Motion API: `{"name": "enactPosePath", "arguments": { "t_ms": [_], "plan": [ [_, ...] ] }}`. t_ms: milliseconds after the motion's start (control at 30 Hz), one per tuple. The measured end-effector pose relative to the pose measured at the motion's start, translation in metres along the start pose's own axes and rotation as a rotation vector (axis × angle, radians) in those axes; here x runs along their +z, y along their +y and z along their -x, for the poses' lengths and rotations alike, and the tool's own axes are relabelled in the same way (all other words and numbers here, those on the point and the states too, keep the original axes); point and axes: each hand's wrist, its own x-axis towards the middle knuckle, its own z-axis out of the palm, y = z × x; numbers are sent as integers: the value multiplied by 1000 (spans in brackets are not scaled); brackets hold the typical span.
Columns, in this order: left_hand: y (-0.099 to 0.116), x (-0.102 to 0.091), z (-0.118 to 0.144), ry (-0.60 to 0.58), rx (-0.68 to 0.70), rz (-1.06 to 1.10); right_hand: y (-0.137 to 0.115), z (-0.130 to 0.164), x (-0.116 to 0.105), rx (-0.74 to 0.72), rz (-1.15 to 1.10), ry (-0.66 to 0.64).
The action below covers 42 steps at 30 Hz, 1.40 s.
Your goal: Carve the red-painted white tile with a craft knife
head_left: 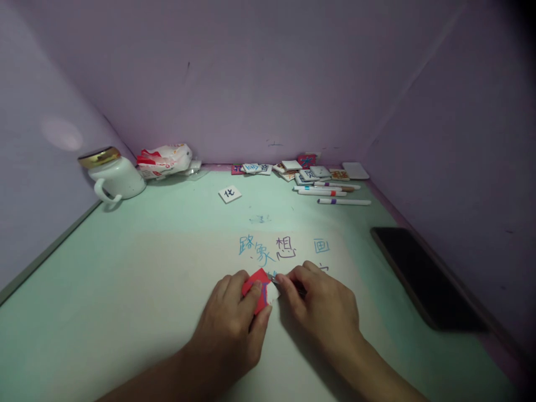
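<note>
Just below the middle of the view, my left hand (234, 312) pins a small red square tile (260, 276) against the table with its fingers and thumb. The tile bears a purple curved line, and its right corner shows bare white. My right hand (320, 301) pinches a slim metal-tipped carving tool (273, 278), whose tip meets the tile's upper right edge. Most of the tool's handle is hidden inside my fingers. Blue and purple handwritten characters (285, 247) mark the pale surface just beyond both hands, partly covered by them.
A white tile (230, 194) with a dark character lies farther back. Along the back wall are several character tiles (307, 174), white markers (343, 202), a crumpled plastic bag (165, 161) and a white mug (121, 178) with a gold lid. A dark phone (422, 273) lies at right.
</note>
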Motion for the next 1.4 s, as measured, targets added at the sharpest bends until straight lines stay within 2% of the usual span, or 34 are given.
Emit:
{"name": "enactPosePath", "arguments": {
  "t_ms": [333,867,1067,1300,1400],
  "plan": [
    [2,1,0,-15,9,-2,-3,-5,6,-90,67,70],
    [-7,-3,-2,-65,42,78,12,-17,-3,-271,11,-13],
    [-15,-9,-7,-132,78,154,15,-18,-4,-306,-10,-29],
    [-25,-20,-12,-272,85,250,18,-18,-6,-321,-14,-64],
    [-27,-20,-11,-302,74,275,18,-15,-3,-315,-16,-19]
  ]
}}
